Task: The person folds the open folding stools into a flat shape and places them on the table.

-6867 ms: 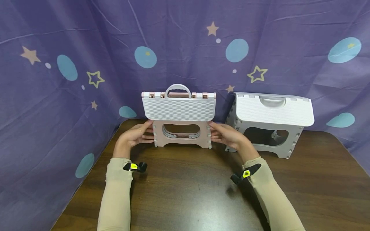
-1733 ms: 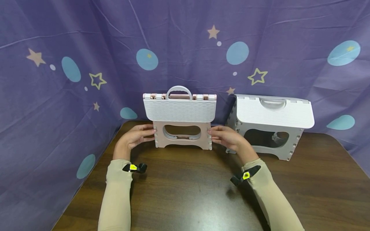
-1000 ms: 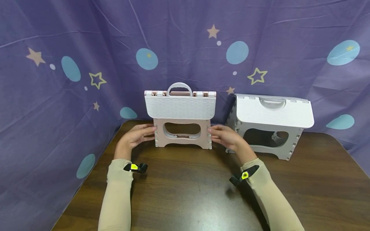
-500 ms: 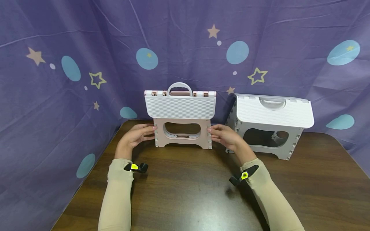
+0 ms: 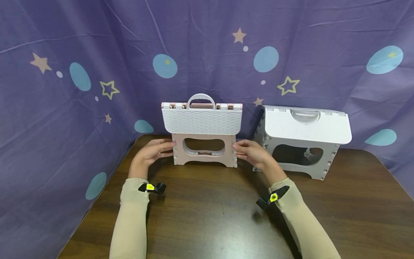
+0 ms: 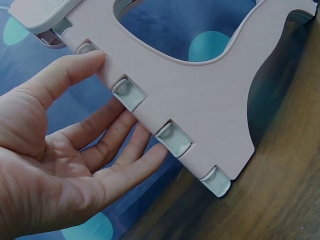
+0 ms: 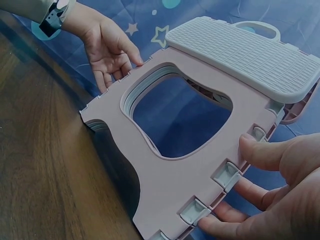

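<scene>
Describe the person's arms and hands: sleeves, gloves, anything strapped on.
Plain, close-fitting beige sleeves reach down to both wrists. Each wrist carries a black band with a bright yellow patch and a small black piece jutting inward. Left hand and right hand are bare; no gloves.

Looks like a curtained-off recording nook tbh: starry purple fabric (image 5: pixel 207 39) hangs behind the wood table's (image 5: pixel 200 208) back and left edges, plus wrist cameras (image 5: pixel 159 188).
</scene>
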Available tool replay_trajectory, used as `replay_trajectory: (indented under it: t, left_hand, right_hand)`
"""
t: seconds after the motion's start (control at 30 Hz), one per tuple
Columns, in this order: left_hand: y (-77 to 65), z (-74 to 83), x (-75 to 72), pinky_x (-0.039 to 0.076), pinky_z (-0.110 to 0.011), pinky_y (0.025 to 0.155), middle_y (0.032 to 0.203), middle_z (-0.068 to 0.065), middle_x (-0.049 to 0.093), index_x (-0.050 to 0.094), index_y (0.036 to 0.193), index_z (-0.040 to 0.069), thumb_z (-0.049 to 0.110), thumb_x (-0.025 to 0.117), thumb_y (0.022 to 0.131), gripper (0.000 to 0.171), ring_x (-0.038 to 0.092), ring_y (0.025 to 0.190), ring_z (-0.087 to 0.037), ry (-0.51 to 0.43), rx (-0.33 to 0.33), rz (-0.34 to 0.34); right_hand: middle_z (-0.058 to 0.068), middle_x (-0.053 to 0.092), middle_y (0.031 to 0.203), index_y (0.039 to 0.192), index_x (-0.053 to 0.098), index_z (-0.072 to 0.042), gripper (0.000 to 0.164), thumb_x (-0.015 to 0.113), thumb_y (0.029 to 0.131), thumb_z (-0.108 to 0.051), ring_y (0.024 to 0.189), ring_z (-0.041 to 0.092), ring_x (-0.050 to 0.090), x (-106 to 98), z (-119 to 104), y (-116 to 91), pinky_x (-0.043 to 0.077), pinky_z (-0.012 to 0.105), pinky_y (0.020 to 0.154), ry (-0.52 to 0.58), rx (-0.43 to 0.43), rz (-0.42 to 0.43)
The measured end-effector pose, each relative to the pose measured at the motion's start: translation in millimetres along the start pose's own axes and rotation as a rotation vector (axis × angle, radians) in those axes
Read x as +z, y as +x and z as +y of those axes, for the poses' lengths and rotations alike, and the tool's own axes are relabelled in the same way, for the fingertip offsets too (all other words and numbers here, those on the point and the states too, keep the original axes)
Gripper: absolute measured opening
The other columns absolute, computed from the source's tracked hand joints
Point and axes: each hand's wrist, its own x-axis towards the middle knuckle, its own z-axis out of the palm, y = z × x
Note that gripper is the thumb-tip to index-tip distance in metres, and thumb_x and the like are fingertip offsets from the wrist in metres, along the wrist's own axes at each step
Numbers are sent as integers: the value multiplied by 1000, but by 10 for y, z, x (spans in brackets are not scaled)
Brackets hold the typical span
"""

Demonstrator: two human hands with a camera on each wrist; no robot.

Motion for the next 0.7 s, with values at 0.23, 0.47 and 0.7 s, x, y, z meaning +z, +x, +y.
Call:
replay_trajectory:
  t: [0.23,0.47,0.7]
  left_hand:
    - [-10,4,-11,42,-58,114,107,13,69,41,144,-17,12,56,104,52,67,106,-10,12,7,-13]
    - [-18,4,-17,42,-58,114,107,12,69,41,144,-18,10,56,104,51,67,107,-12,12,7,-21]
    - [-24,15,-5,42,-58,114,108,11,68,41,144,-17,12,56,104,52,66,109,-13,8,-4,-16]
  right_hand:
    - [-6,58,99,109,54,-4,6,54,105,-7,94,8,58,-5,11,4,54,22,92,-9,-6,-2]
    - [-6,58,98,109,53,-4,5,53,105,-6,94,8,58,-6,16,6,54,21,91,-10,-6,-2]
    - [-6,58,100,112,52,-1,9,53,105,-6,95,8,59,-2,8,-2,53,23,94,-10,-3,-2]
